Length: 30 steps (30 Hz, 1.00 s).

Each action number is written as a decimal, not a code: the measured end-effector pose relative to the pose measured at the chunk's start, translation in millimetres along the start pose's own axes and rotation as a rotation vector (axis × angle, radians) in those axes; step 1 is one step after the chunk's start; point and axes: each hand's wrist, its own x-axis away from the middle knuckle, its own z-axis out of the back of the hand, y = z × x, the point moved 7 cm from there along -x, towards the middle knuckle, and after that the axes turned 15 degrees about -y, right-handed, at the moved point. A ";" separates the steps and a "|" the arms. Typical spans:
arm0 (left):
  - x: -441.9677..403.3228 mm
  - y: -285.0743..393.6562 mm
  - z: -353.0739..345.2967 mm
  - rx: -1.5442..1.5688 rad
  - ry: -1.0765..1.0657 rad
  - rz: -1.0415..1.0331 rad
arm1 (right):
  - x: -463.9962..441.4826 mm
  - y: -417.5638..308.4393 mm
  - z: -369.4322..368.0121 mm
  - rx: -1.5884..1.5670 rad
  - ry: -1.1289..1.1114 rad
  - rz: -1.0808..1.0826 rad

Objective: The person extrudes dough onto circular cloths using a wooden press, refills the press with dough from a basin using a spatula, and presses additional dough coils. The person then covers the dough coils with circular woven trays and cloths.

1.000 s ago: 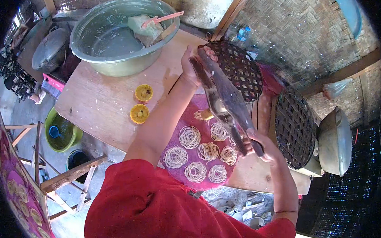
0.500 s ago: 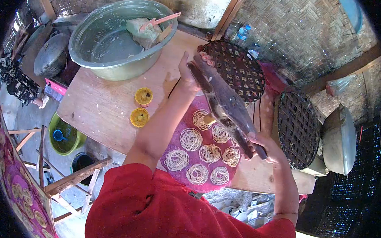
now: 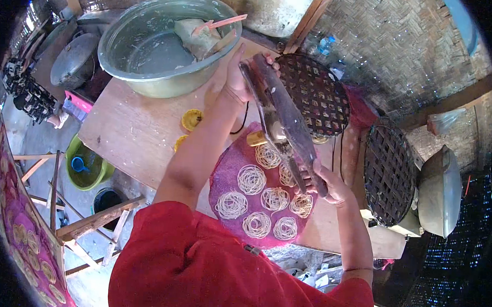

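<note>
Both hands on the press! The left hand (image 3: 238, 83) has the upper end of the dark wooden press (image 3: 292, 114), palm along one bar and fingertips curling round the far one. Down at the other end, the right hand (image 3: 332, 186) wraps the two bar ends, its grip narrow, the bars close together with a slim gap between them. The press slants across the pink mat (image 3: 232, 163), held above it, and a yellow cylinder (image 3: 256, 138) juts out on its left side; whether the two are joined, I can't tell.

And look at that mat: pale coiled noodle nests (image 3: 251, 179) spread in loose rows, one right below the cylinder, another partly covered by the press. Left of the forearm, two yellow fluted moulds (image 3: 191, 120) sit on the wooden table (image 3: 132, 126), one half hidden. Behind them stands the big green basin (image 3: 150, 87), a pink-handled tool (image 3: 230, 21) inside. Beyond the press, a round lattice tray (image 3: 320, 96)!
</note>
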 end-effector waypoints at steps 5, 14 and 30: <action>35.0 13.8 39.7 -0.076 0.146 -0.060 | -13.7 3.5 -24.2 -0.106 0.018 -0.141; 45.5 38.1 -16.0 -0.163 0.185 -0.197 | -18.5 -17.7 -25.5 0.121 0.075 -0.098; 53.7 44.3 -43.9 -0.242 0.183 -0.209 | -4.2 -24.6 -32.5 0.266 0.111 -0.064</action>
